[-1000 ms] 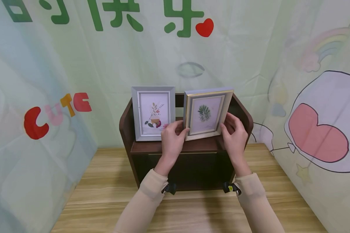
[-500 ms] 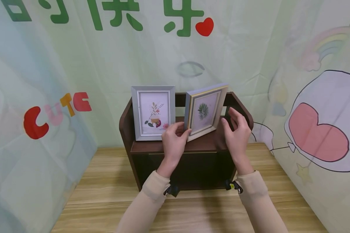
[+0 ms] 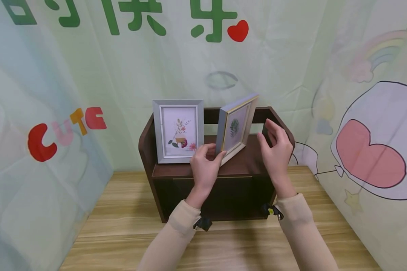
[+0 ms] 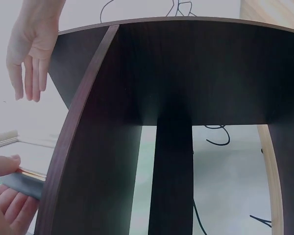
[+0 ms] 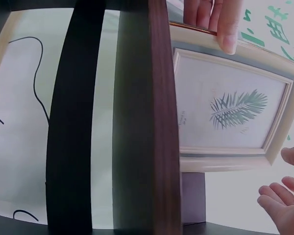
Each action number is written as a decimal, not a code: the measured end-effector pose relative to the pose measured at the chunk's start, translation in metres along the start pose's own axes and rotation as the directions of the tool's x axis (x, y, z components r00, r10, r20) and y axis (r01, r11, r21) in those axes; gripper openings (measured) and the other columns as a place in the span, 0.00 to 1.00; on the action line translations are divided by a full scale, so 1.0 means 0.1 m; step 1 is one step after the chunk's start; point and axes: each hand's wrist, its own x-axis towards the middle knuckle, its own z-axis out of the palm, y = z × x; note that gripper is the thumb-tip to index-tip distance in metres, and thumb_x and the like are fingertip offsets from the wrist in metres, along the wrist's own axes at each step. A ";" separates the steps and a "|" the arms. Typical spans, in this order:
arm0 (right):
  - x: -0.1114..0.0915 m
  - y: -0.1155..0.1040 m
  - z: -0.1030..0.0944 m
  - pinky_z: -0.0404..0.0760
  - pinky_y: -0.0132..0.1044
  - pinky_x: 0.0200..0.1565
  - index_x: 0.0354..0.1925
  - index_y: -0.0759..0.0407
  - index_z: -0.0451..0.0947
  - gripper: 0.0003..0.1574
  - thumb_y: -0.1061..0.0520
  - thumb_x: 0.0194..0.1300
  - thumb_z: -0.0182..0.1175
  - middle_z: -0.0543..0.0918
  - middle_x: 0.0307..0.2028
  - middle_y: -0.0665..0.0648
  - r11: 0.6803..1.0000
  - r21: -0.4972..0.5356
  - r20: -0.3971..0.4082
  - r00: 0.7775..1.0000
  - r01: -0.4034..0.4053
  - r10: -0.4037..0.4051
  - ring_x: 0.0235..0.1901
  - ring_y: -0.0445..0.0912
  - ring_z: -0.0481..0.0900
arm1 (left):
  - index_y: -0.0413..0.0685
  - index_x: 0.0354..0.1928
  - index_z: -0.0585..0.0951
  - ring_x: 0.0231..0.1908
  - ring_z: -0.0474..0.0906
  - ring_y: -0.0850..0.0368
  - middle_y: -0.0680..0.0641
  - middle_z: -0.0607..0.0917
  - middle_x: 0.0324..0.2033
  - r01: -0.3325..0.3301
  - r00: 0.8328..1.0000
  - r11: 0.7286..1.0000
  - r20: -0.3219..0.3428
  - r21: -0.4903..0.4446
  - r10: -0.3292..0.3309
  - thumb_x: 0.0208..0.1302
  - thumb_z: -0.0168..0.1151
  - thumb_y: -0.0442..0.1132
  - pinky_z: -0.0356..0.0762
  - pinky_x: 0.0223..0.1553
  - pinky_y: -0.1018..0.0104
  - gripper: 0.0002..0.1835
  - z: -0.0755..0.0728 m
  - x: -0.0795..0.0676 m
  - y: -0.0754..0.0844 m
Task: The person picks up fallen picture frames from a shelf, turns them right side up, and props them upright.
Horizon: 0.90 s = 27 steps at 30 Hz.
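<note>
A cream picture frame (image 3: 236, 126) with a green leaf print stands turned at an angle on the upper shelf of a dark brown rack (image 3: 176, 172). My left hand (image 3: 205, 162) pinches its near left edge, thumb on the front and fingers behind; the left wrist view shows this grip on the frame's grey side (image 4: 23, 184). Off to the right, my right hand (image 3: 275, 152) hovers over the shelf, apart from the frame, fingers relaxed and holding nothing. In the right wrist view the leaf print (image 5: 240, 107) faces the camera, with the right hand (image 5: 284, 200) below it.
Left of it stands a silver-grey picture frame (image 3: 179, 131) with a flower print, upright on the same shelf. The rack's side panels (image 3: 281, 130) rise at both ends. It stands on a wood-grain table (image 3: 122, 226) before a printed cloth backdrop (image 3: 129, 75).
The leaf-print frame has swung round, its right side going back and leftward while my left hand keeps its near edge. My right hand has let go and drawn away from it.
</note>
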 end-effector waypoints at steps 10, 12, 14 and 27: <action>0.15 -0.07 -0.02 0.76 0.42 0.57 0.52 0.73 0.75 0.23 0.69 0.57 0.64 0.79 0.51 0.69 0.999 0.030 0.032 0.999 0.018 -0.019 0.54 0.56 0.77 | 0.42 0.32 0.83 0.28 0.82 0.56 0.46 0.83 0.28 -0.047 0.997 0.999 -0.064 -0.020 0.046 0.45 0.77 0.37 0.82 0.27 0.66 0.13 0.07 -0.04 0.03; 0.18 -0.07 -0.02 0.75 0.43 0.58 0.53 0.72 0.75 0.24 0.69 0.57 0.64 0.79 0.51 0.69 0.999 0.045 0.041 0.999 0.012 -0.014 0.55 0.56 0.77 | 0.42 0.32 0.83 0.27 0.82 0.56 0.46 0.83 0.28 -0.051 0.996 0.999 -0.076 -0.019 0.050 0.45 0.77 0.37 0.82 0.27 0.66 0.13 0.08 -0.05 0.03; 0.20 -0.07 -0.02 0.75 0.42 0.58 0.53 0.72 0.75 0.24 0.68 0.57 0.64 0.79 0.52 0.69 0.998 0.059 0.052 0.999 0.011 -0.014 0.55 0.55 0.77 | 0.42 0.32 0.83 0.27 0.82 0.56 0.46 0.83 0.28 -0.051 0.995 0.998 -0.083 -0.020 0.049 0.45 0.77 0.37 0.82 0.27 0.66 0.13 0.10 -0.06 0.04; 0.37 -0.12 0.03 0.74 0.44 0.60 0.53 0.77 0.72 0.26 0.72 0.56 0.63 0.77 0.52 0.72 0.982 0.170 0.135 0.985 0.084 -0.108 0.56 0.60 0.75 | 0.42 0.30 0.83 0.26 0.80 0.58 0.48 0.82 0.25 -0.069 0.986 0.998 -0.149 0.010 0.069 0.44 0.77 0.37 0.79 0.29 0.67 0.12 0.18 -0.09 0.06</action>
